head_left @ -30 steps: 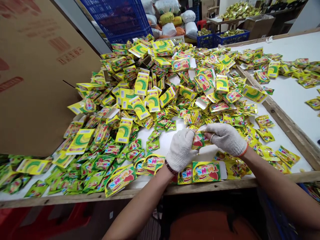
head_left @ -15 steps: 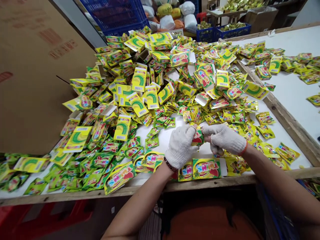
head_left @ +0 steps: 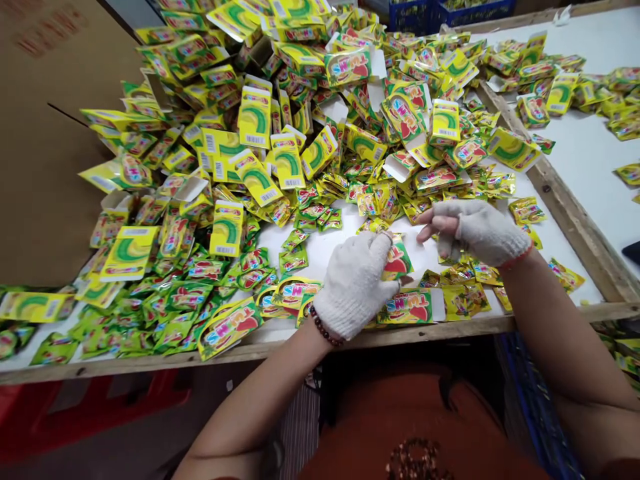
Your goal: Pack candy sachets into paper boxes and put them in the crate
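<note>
My left hand, in a white knit glove, is closed on a small green sachet with a red fruit picture, held just above the white table. My gloved right hand hovers to the right of it with its bare fingertips spread and nothing in it. Yellow sachets lie under the right wrist. A flat yellow carton with coloured letters lies at the table's front edge below both hands.
A big heap of yellow cartons and green sachets covers the table's left and back. A wooden rail divides it from a second white table on the right. Brown cardboard stands at left. Blue crates sit behind.
My right hand has let go of the sachet and drawn away to the right, fingers spreading. The left hand keeps the sachet. The camera has tilted downward.
</note>
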Available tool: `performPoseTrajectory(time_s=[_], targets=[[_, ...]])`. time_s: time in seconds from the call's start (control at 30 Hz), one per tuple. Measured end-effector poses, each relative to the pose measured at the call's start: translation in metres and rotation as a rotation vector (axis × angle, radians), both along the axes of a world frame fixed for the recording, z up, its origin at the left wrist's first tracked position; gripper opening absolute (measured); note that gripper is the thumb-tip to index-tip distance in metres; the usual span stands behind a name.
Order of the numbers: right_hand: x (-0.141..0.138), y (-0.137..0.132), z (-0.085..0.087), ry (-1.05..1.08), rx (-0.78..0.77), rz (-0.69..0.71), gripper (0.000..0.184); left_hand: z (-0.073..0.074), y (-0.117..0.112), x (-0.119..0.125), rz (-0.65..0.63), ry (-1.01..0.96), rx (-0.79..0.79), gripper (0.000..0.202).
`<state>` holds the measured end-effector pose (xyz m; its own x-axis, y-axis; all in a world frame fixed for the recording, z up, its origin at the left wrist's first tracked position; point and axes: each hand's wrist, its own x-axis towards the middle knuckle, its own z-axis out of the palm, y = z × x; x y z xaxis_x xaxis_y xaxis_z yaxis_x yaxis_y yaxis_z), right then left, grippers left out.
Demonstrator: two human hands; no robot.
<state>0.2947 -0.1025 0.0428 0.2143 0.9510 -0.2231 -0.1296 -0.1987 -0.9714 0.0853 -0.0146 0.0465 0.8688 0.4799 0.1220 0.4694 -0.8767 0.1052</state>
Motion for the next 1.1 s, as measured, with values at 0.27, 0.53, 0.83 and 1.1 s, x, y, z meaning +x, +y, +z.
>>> performPoseTrajectory(time_s=[0.27,0.53,0.83,1.1], targets=[[0.02,0.003,0.001,-0.034,0.104,-0.358,0.022,-0.026,-0.046,-0.008,-0.329,0.044,0.024,0.068],[0.006,-0.001,-0.015,-0.748,-0.293,0.32,0.027,-0.045,-0.013,-0.057,-0.422,-0.033,0.277,0.032],[-0.013,-0.001,-0.019,-1.15,-0.389,0.601,0.009,-0.042,0.057,-0.114,-0.443,0.063,0.369,0.033],[-0.017,0.004,-0.031,-1.04,-0.01,0.171,0.023,-0.011,0.082,-0.083,-0.187,0.055,0.114,0.038]])
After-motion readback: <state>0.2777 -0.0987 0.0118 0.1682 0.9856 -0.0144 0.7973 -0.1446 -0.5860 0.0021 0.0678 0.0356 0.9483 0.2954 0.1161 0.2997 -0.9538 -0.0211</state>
